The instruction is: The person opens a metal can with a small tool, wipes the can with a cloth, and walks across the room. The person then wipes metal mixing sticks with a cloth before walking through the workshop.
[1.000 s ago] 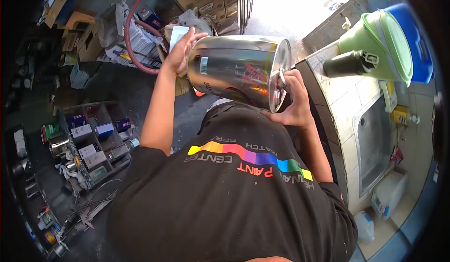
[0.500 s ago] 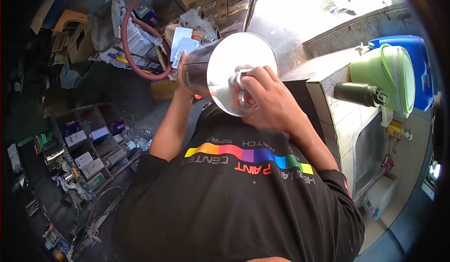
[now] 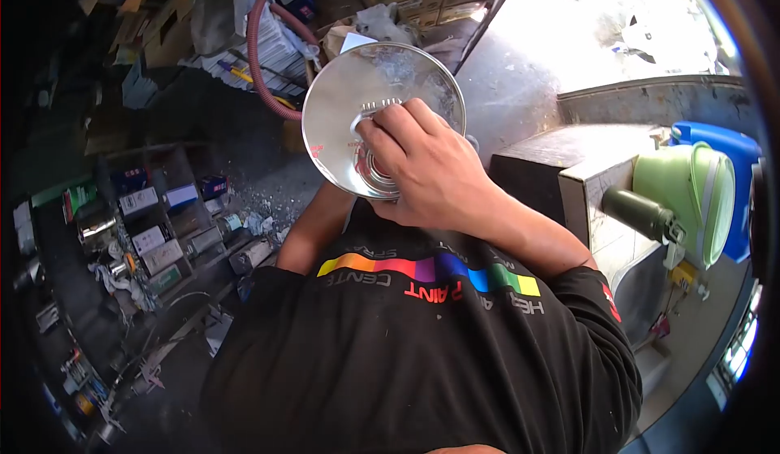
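A round metal can (image 3: 337, 88) is held up in front of my chest, its shiny silver top tilted toward me. A carry handle (image 3: 362, 118) and a round spout area (image 3: 370, 165) with red print show on that top. My right hand (image 3: 431, 149) curls its fingers over the handle, its palm covering part of the top and spout. Only my left forearm (image 3: 317, 225) shows, reaching up behind the can. The can hides the left hand and its fingers.
On the right, a tiled counter (image 3: 532, 149) bears a green bucket (image 3: 670, 190), a dark green bottle (image 3: 634, 212) and a blue container (image 3: 735, 169). A red hose (image 3: 256, 56) curves beyond the can. Boxes (image 3: 150, 238) fill a crate on the left floor.
The can has shifted left and turned, so its top faces me more squarely and its side is hidden. My left hand has gone out of sight behind it; my right hand stays on the handle.
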The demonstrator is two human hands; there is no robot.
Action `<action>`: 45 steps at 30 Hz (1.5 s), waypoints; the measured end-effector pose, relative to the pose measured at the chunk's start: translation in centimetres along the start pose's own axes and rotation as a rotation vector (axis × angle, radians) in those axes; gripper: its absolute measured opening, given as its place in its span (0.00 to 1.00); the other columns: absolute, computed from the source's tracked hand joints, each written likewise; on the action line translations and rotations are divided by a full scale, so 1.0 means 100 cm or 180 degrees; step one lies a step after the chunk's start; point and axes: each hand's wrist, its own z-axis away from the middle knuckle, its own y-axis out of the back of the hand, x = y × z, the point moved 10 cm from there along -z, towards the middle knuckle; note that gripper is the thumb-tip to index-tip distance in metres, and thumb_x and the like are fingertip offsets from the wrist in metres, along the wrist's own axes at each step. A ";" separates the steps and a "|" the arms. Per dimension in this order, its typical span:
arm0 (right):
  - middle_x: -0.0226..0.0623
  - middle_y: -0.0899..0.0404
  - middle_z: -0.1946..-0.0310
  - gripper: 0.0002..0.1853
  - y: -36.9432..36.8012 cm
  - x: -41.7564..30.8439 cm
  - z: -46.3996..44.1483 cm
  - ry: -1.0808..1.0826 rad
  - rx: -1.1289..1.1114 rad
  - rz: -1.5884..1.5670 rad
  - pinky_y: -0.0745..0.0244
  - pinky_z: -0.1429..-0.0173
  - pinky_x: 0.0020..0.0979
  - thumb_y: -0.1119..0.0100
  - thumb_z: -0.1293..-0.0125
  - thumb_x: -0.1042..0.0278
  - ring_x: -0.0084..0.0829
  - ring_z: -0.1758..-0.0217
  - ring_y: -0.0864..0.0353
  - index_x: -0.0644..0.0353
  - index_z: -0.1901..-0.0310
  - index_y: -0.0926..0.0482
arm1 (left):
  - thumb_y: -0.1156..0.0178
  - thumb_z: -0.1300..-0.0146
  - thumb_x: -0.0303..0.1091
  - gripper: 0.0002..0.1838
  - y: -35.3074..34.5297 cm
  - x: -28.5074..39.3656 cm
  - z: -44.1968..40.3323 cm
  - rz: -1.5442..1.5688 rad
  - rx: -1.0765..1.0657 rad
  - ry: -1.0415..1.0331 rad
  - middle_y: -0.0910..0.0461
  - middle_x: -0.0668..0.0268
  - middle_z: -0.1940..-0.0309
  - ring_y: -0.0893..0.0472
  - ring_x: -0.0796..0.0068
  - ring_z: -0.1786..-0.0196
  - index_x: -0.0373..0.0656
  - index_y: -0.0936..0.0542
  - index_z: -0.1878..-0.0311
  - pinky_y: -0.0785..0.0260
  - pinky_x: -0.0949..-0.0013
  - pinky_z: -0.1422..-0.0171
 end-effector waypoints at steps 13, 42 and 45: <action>0.35 0.27 0.49 0.40 0.004 -0.005 -0.025 0.1018 -0.0235 -0.0318 0.25 0.45 0.36 0.25 0.62 0.61 0.39 0.48 0.27 0.60 0.42 0.25 | 0.44 0.30 0.51 0.32 0.017 0.024 -0.010 0.0724 0.0500 -0.0301 0.29 0.55 0.31 0.26 0.63 0.33 0.38 0.31 0.30 0.33 0.59 0.28; 0.40 0.27 0.34 0.35 -0.103 0.306 -0.049 -0.2154 0.1172 -0.6972 0.34 0.27 0.52 0.47 0.39 0.42 0.46 0.31 0.28 0.53 0.33 0.28 | 0.31 0.38 0.29 0.34 -0.136 0.144 -0.022 -0.4982 0.1964 -0.2257 0.38 0.50 0.33 0.28 0.56 0.34 0.31 0.34 0.31 0.27 0.58 0.35; 0.40 0.24 0.36 0.32 -0.102 0.291 -0.053 -0.2002 0.0960 -0.7123 0.34 0.28 0.53 0.52 0.37 0.46 0.46 0.32 0.27 0.53 0.34 0.27 | 0.27 0.42 0.35 0.40 -0.137 0.139 -0.011 -0.4757 0.2161 -0.2578 0.39 0.46 0.33 0.31 0.49 0.32 0.32 0.37 0.30 0.30 0.53 0.34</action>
